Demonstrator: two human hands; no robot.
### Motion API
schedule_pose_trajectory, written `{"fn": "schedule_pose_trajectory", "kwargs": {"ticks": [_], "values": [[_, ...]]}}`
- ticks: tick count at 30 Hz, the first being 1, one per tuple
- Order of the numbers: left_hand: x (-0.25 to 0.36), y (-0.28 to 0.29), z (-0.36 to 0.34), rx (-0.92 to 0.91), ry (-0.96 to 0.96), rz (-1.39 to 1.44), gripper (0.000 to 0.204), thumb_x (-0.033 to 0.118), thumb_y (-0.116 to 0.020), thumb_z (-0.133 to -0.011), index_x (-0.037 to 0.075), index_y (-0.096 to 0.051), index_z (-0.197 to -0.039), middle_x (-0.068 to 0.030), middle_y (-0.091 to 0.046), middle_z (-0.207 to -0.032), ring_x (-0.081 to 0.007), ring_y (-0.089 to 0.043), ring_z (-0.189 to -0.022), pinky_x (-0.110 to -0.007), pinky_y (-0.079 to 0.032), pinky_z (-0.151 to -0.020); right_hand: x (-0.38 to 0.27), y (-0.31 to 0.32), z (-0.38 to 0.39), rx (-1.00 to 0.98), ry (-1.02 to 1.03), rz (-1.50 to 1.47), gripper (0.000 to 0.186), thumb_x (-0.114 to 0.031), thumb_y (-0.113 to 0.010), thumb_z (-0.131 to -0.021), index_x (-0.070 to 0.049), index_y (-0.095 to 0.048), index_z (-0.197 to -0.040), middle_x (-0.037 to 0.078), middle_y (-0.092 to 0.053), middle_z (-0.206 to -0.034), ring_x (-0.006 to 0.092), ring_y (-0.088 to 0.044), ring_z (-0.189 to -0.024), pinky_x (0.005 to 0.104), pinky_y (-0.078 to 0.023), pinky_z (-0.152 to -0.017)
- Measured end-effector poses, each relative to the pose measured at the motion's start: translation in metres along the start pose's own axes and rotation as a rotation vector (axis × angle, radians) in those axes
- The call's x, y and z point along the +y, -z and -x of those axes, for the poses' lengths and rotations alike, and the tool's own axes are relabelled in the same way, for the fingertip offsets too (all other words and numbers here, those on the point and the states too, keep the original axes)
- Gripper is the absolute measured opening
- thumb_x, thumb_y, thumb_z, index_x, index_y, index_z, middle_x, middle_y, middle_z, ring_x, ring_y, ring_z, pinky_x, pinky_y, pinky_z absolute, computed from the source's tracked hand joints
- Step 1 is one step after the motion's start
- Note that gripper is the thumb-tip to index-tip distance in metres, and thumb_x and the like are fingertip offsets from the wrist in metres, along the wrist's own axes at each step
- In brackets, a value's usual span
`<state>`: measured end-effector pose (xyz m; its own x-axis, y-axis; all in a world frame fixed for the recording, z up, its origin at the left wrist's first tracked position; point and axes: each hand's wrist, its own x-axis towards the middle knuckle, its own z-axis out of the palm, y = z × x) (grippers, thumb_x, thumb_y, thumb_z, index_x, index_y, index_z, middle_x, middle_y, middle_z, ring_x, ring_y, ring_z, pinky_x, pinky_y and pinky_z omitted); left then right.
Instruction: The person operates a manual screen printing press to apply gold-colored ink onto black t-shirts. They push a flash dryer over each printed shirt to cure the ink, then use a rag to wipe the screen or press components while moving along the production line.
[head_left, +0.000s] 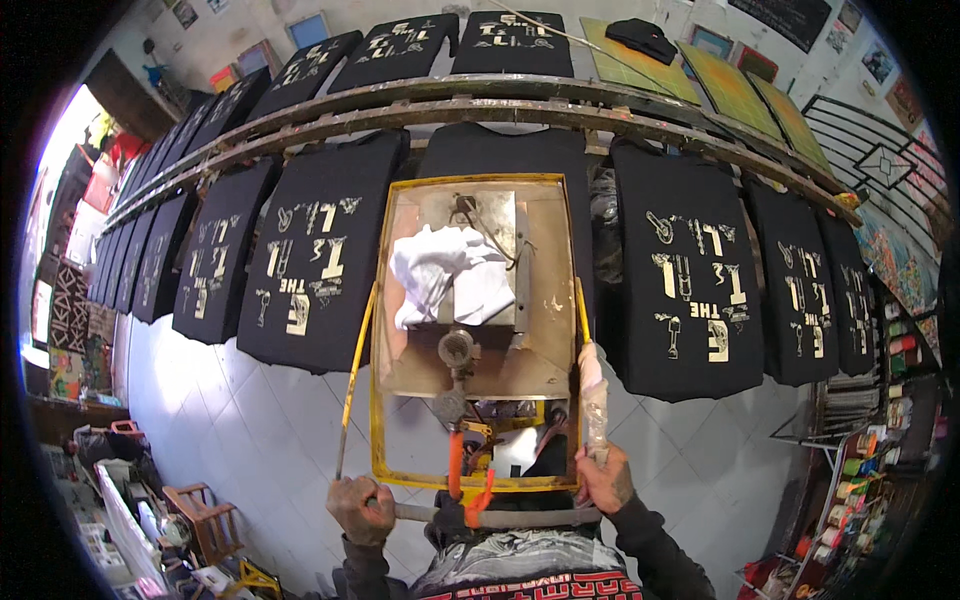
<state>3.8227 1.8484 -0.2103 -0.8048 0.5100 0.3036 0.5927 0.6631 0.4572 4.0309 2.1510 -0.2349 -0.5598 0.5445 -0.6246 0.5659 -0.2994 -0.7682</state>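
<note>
The left hand (360,508) has its grip closed around the left end of a grey horizontal bar (500,517) that runs across the near edge of a yellow-framed printing screen (478,330); the right hand (604,480) has its grip clamped on a pale, paint-smeared upright handle (593,395) at the screen's right side, just above the bar's right end. The screen lies in the middle of the view, directly ahead of the person, over a black T-shirt (505,152) stretched on a long curved printing desk (480,100). A crumpled white cloth (450,272) rests on the screen's mesh, and below it a round metal knob (457,348) sits on a central post. An orange clamp (470,478) stands at the near frame edge, between the two hands. A thin yellow rod (354,375) slants down along the screen's left side toward the left hand. To the left and right of the screen hang more black shirts with pale printed designs (690,285), side by side along the desk. Green and yellow screens (735,95) lie further back on the right, and the floor (260,440) below is pale tile
</note>
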Motion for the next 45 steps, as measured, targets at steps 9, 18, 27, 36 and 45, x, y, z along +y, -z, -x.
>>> {"fn": "schedule_pose_trajectory", "kwargs": {"ticks": [9,18,27,36,45], "values": [[0.005,-0.013,0.043,0.089,0.224,-0.009,0.033,0.022,-0.062,-0.076,0.008,-0.042,-0.055,-0.0074,-0.045,-0.054,-0.0291,-0.041,-0.053,-0.041,-0.032,-0.062,-0.002,0.061,-0.026,-0.646,0.006,0.075,0.021,-0.012,-0.063,-0.099,-0.001,-0.048,-0.109,0.007,-0.065,-0.081,0.0139,-0.068,-0.072,0.0304,-0.055,-0.069],[0.057,-0.043,0.107,0.249,0.502,0.072,0.040,0.027,-0.060,-0.080,0.008,-0.038,-0.053,-0.0054,-0.039,-0.048,-0.0244,-0.037,-0.048,-0.040,-0.029,-0.061,0.005,0.119,-0.048,-0.809,-0.020,0.102,0.026,-0.016,-0.063,-0.096,0.002,-0.052,-0.110,0.009,-0.070,-0.079,0.0175,-0.071,-0.073,0.0331,-0.054,-0.070],[0.113,-0.063,0.107,0.427,0.420,0.085,0.043,0.021,-0.063,-0.083,0.010,-0.035,-0.053,-0.0017,-0.038,-0.049,-0.0180,-0.039,-0.050,-0.034,-0.033,-0.062,-0.006,0.149,-0.064,-0.878,0.062,0.196,0.015,-0.010,-0.060,-0.097,0.000,-0.051,-0.102,0.008,-0.068,-0.077,0.0144,-0.069,-0.068,0.0286,-0.053,-0.064],[0.093,-0.053,0.131,0.264,0.509,-0.064,0.053,0.041,-0.053,-0.088,0.007,-0.038,-0.050,-0.0086,-0.040,-0.048,-0.0282,-0.037,-0.048,-0.041,-0.029,-0.060,-0.073,0.202,-0.190,-1.048,0.336,0.495,0.036,-0.038,-0.069,-0.094,-0.005,-0.072,-0.107,0.007,-0.075,-0.095,0.0170,-0.070,-0.087,0.0321,-0.055,-0.079],[0.074,-0.054,0.137,0.252,0.446,0.017,0.046,0.033,-0.062,-0.089,0.010,-0.039,-0.056,0.0011,-0.039,-0.056,-0.0130,-0.035,-0.053,-0.034,-0.025,-0.050,-0.160,0.119,-0.430,-0.122,1.324,1.138,0.059,-0.026,-0.050,-0.101,-0.002,-0.035,-0.152,0.017,-0.033,-0.159,0.0328,-0.021,-0.152,0.0512,-0.020,-0.123]]}}
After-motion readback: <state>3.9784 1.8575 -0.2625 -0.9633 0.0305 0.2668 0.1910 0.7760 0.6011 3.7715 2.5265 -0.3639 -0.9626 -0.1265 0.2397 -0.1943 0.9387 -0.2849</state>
